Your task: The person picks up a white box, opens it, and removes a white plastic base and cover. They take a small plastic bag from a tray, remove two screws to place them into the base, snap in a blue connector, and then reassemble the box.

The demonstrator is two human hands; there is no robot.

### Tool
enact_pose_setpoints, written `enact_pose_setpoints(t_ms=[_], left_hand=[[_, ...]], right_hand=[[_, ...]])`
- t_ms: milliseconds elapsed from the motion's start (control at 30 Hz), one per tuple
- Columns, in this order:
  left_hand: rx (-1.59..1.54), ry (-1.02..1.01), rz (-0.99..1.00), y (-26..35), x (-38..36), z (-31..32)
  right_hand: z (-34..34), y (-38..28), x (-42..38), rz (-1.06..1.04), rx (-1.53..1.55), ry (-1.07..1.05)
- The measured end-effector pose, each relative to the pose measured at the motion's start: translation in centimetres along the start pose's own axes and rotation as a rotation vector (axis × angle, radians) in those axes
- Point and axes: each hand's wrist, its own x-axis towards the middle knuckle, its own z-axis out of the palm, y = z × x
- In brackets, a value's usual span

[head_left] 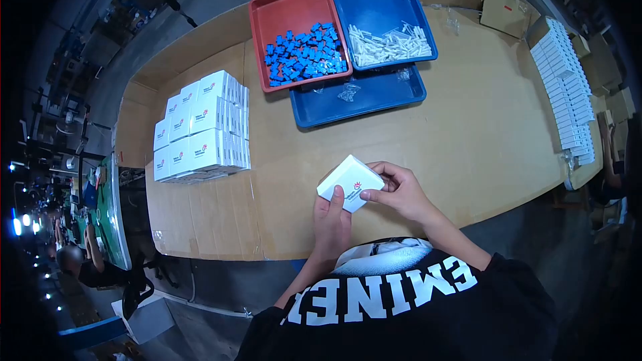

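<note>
A small white box (352, 180) with a red logo and dark print is held between both hands, tilted, over the cardboard-covered table. My left hand (330, 222) grips its lower left side, thumb on the printed face. At its right side, my right hand (400, 194) is closed on it, thumb on the face and fingers around the far edge. Whether the box's flap is open is hidden by the fingers. Similar white boxes (200, 127) stand stacked on the left of the table.
A red tray (294, 7) holds blue pieces; a blue tray (374, 0) beside it holds white sticks. Both overlap a lower blue tray (361, 103) with clear plastic bits. White boxes (563, 90) line the right edge. A cardboard rim (194, 47) borders the table. Another person (90, 264) sits at left.
</note>
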Motion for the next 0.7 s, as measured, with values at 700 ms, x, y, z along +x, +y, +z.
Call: enact_pose_setpoints(t_ms=[700], left_hand=[[0.534, -0.353, 0.205, 2.9, -0.6, 0.4]], right_hand=[[-0.7, -2.0, -2.3, -0.091, -0.032, -0.069]])
